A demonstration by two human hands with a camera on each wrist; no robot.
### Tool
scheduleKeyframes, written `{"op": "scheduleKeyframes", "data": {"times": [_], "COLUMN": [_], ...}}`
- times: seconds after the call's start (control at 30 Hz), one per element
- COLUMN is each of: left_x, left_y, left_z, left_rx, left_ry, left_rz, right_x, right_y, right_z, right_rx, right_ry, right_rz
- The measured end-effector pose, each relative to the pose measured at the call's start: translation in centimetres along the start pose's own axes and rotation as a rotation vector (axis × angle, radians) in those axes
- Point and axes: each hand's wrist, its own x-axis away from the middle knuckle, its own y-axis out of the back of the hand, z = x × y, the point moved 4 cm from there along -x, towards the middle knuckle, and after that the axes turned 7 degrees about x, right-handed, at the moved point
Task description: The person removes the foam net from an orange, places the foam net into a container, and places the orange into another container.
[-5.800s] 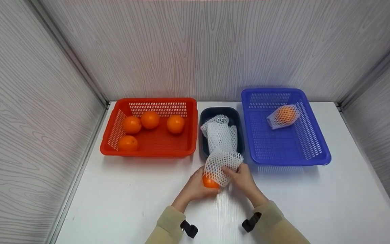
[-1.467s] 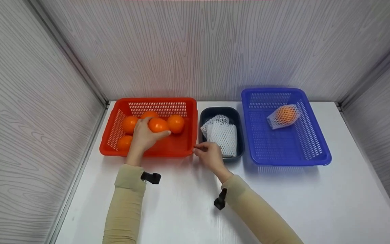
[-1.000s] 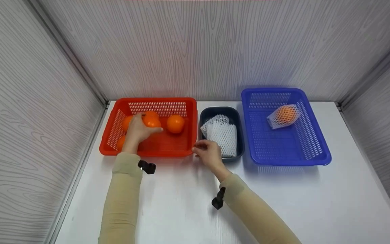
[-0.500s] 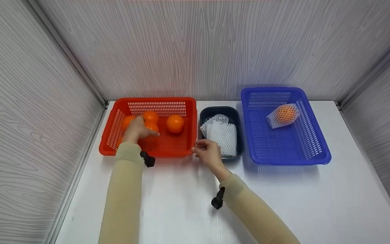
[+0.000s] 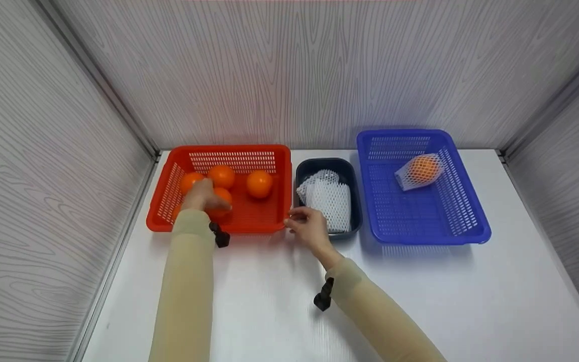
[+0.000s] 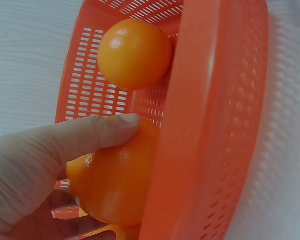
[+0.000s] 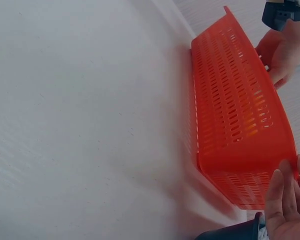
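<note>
In the head view, my left hand (image 5: 203, 195) reaches into the red basket (image 5: 264, 216) and grips an orange (image 6: 115, 185). The left wrist view shows the thumb laid over the top of this orange and the fingers bent around its far side. Another orange (image 6: 135, 54) sits further along the basket. My right hand (image 5: 312, 229) pinches the rim at the basket's near right corner, with fingertips and thumb (image 7: 287, 192) on the red edge in the right wrist view. Several more oranges (image 5: 259, 184) lie in the basket, partly hidden by the left hand.
Beside the red basket stands a dark container (image 5: 355, 201) with white foam net sleeves (image 5: 332, 206). To its right is a blue basket (image 5: 405, 216) holding one orange in a net sleeve (image 5: 424, 170). Grey wood-patterned walls (image 5: 314, 75) close off the white table (image 5: 269, 301).
Earlier both hands held an orange with a net sleeve at the table's middle. The left hand has since lowered an orange into the red basket; the right hand has moved to its corner.
</note>
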Motion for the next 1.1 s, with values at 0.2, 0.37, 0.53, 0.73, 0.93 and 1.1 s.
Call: {"op": "scheduleKeyframes", "data": {"times": [0.2,0.37,0.53,0.73,0.93,1.1], "left_x": [0.1,0.2,0.2,0.3,0.7,1.1], "left_y": [-0.4,-0.4,-0.4,-0.1,0.5,0.7], "left_z": [0.6,0.7,1.0,1.0,0.5,-0.2], "left_rx": [-0.036,-0.048,-0.019,-0.011,-0.043,-0.007], "left_ry": [0.002,-0.018,-0.027,-0.009,-0.028,-0.050], "left_rz": [0.012,0.007,-0.003,-0.002,-0.004,-0.013], "right_x": [0.9,0.6,-0.8,-0.9,-0.9,-1.3], "right_y": [0.1,-0.1,-0.6,-0.5,-0.4,0.0], "right_z": [1.5,0.9,-1.9,-2.3,-2.0,-1.7], "right_rx": [0.036,0.019,0.010,0.008,0.014,0.061], "right_ry": [0.011,0.016,0.003,0.005,-0.018,-0.027], "right_rz": [-0.005,-0.012,-0.027,-0.027,-0.008,0.043]}}
